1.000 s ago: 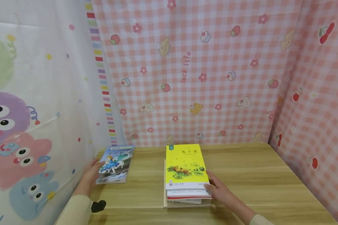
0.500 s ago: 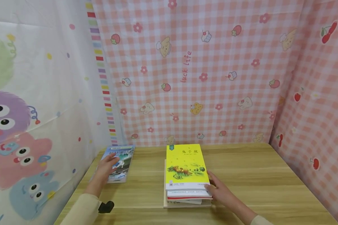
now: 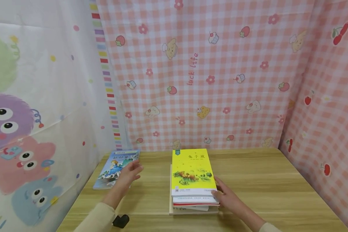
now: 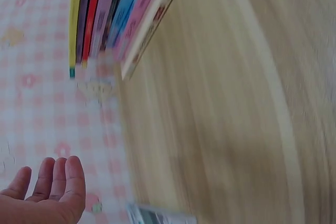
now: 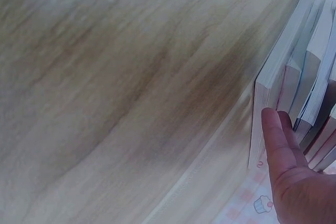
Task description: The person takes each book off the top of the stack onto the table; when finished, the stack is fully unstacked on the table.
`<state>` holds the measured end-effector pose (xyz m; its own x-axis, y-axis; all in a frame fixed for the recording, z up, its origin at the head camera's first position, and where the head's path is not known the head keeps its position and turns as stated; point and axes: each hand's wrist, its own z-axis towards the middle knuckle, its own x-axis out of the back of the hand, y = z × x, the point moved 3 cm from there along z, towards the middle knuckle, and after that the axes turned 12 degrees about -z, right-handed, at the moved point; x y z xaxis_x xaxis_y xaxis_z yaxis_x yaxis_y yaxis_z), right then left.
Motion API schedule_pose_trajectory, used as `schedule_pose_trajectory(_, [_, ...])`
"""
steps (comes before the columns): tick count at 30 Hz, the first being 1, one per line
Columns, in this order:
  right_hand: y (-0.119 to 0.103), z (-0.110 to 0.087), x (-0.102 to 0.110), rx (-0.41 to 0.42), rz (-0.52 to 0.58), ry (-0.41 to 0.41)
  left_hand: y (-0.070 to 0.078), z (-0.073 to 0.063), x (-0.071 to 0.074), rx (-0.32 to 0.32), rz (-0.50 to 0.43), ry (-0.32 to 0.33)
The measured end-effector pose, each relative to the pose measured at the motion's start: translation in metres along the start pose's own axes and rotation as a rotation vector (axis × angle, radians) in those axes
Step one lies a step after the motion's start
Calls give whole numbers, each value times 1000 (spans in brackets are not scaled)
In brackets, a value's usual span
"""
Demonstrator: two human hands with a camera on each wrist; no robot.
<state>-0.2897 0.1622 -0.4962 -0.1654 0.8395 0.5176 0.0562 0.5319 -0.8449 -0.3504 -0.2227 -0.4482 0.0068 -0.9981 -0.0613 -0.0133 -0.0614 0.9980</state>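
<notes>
A stack of several books (image 3: 191,199) stands in the middle of the table, with a yellow-covered book (image 3: 192,162) on top. My right hand (image 3: 227,196) rests against the stack's right side. In the right wrist view its extended fingers (image 5: 278,140) lie along the page edges. To the left, a blue picture-cover book (image 3: 108,172) lies flat at the table's far left. My left hand (image 3: 126,178) hovers over that book's right part, hiding some of it, and holds nothing. The left wrist view has its fingers (image 4: 74,179) loosely extended, apart from the coloured spines (image 4: 107,17).
The wooden table (image 3: 249,180) extends on both sides of the stack. A pink checked curtain (image 3: 203,96) hangs at the back edge, and a white cartoon curtain (image 3: 63,96) borders the left. A black object (image 3: 121,221) is by the left sleeve.
My left hand has let go of the blue book's left edge and moved right across it towards the stack. The right hand stays against the stack.
</notes>
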Motion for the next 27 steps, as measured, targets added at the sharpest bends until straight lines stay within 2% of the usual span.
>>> schedule_pose_trajectory(4, [2, 1, 0, -16, -6, -6, -1, -6, -17, -31, 6, -19])
schedule_pose_trajectory(10, [1, 1, 0, 1, 12, -6, -8, -10, -39, -38, -6, -31])
schedule_pose_trajectory(15, [0, 1, 0, 10, -1, 8, -16, -12, -57, -41, 21, -60])
schedule_pose_trajectory(21, [-2, 0, 0, 5, -9, 8, -27, -16, -77, -22, 33, -107])
schedule_pose_trajectory(27, [-5, -2, 1, -9, -17, 10, -41, -17, -89, 2, 55, -131])
